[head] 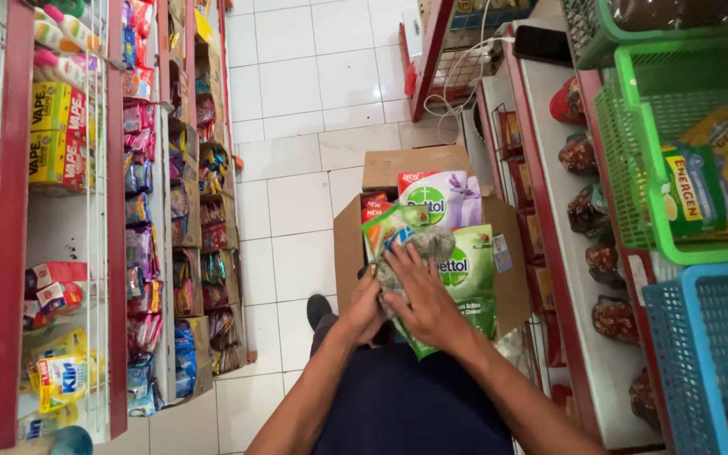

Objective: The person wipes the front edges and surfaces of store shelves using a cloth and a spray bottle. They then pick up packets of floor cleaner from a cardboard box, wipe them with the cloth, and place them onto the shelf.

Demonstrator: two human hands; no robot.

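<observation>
Head view shows both hands, left hand (362, 307) and right hand (427, 299), closed around a grey cloth (414, 253) pressed on the green refill pouch (465, 278) above the cardboard box (419, 164); wiping goes best with the pouch held flat and steady.

White tiled floor (297, 109) between red shelving racks (115, 253) and a counter (587, 337) with plastic baskets (634, 168).

An open cardboard box (431, 244) sits on the tiled floor (297, 168) in the aisle, refill pouches (465, 270) stacked in it. Both hands, left hand (364, 307) beside right hand (427, 299), rest on the pouches. Shelves of sachets (153, 236) stand to the left, plastic baskets (684, 168) on a rack to the right.
</observation>
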